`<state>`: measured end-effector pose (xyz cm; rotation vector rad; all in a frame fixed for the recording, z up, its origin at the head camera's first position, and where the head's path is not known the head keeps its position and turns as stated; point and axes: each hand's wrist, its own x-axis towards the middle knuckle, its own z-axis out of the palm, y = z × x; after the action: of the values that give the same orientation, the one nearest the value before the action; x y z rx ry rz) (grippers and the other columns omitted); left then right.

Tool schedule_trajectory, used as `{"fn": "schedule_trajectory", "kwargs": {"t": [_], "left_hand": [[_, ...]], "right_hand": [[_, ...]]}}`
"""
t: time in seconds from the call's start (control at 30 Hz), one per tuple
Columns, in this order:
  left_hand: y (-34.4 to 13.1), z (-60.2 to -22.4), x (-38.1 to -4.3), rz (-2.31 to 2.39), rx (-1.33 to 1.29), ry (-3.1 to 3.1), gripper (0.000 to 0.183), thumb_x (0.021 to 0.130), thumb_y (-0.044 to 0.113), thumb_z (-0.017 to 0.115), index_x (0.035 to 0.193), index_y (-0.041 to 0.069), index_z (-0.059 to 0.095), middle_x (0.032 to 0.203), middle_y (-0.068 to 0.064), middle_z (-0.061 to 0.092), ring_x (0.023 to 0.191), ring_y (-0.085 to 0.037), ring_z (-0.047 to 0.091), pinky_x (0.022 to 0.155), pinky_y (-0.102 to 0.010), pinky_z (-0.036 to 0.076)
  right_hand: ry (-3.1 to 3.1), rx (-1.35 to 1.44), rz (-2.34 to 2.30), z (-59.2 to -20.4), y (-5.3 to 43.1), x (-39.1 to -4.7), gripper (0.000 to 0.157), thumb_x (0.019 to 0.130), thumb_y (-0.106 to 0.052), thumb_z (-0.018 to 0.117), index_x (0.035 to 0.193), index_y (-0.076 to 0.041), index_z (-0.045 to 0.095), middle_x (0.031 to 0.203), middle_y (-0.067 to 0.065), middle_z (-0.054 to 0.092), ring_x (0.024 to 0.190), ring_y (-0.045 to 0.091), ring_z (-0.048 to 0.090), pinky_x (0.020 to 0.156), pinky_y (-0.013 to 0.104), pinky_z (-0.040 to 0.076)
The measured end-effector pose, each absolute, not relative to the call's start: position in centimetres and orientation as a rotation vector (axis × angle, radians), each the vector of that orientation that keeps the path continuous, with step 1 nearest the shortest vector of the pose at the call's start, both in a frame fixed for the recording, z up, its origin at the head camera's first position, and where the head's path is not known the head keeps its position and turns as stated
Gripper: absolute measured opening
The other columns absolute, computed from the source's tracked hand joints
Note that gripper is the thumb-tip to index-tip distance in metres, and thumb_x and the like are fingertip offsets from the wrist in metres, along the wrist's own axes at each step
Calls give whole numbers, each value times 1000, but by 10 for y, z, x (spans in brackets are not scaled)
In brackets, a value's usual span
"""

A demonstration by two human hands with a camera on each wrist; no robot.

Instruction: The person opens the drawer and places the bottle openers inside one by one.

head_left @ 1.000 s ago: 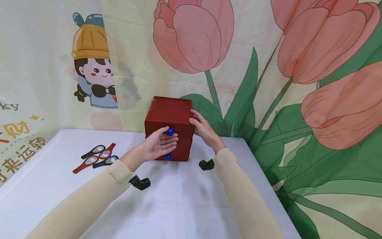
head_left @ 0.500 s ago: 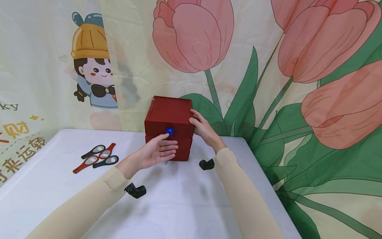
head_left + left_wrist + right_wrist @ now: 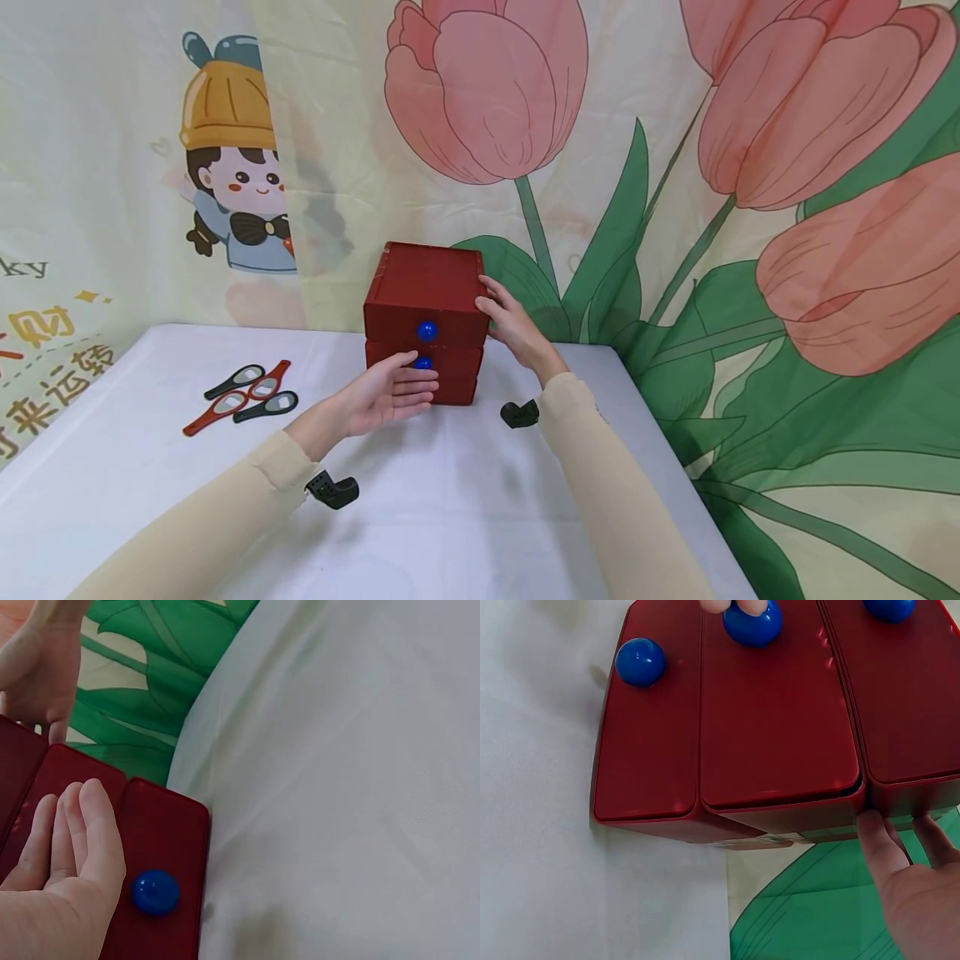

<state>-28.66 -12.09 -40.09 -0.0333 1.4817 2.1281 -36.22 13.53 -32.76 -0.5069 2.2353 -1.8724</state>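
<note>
A dark red box with three stacked drawers stands at the back of the table, each drawer with a round blue knob. My left hand is at the middle knob, fingers straight, with thumb and index finger on either side of it. Two of its fingertips meet that knob in the right wrist view. The bottom knob shows in the left wrist view. The top knob sits just above the left hand. My right hand rests its extended fingertips against the box's right side near the top.
Several small magnifying glasses with red and black handles lie grouped on the white-covered table at left. A printed backdrop with tulips hangs behind the box. The table's right edge runs diagonally past the right arm.
My left hand has moved down from the top knob to the middle knob, leaving the top knob uncovered. The right hand stays against the box.
</note>
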Motion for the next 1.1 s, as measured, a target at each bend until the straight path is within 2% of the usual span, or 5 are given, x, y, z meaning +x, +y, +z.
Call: {"fn": "schedule_trajectory", "kwargs": {"t": [0.13,0.37,0.63,0.8,1.1], "left_hand": [[-120,-406,-287,2130,-40,1469,72,108,51,57,155,-2,47,163,-23,45,125,-28,65,109,-39,54],[-118,-413,-290,2129,-78,1449,71,108,51,57,154,-2,47,162,-24,45,130,-30,63,111,-41,53],[-116,-418,-297,2171,-105,1402,70,109,48,55,154,-4,44,161,-22,47,149,-38,46,111,-41,52],[-113,-418,-301,2200,-132,1362,67,110,46,54,153,-4,45,158,-22,50,152,-40,41,113,-42,51],[-108,-419,-307,2248,-189,1348,64,110,42,57,152,-4,46,148,-19,58,150,-37,45,116,-42,47]], "right_hand": [[2238,-508,-1871,-327,135,-362,61,114,-33,49,170,-30,23,172,3,27,155,28,34,125,56,34],[2240,-507,-1866,-327,134,-361,62,114,-33,49,170,-29,23,172,4,27,155,28,34,125,57,33],[2246,-502,-1860,-327,134,-361,61,114,-33,49,169,-31,24,172,3,28,155,27,34,125,56,33],[2237,-505,-1866,-327,134,-361,61,114,-32,48,170,-30,23,172,4,28,155,27,35,125,56,34],[2247,-511,-1862,-328,135,-362,61,114,-32,48,170,-29,23,171,4,30,154,27,35,125,57,34]]}}
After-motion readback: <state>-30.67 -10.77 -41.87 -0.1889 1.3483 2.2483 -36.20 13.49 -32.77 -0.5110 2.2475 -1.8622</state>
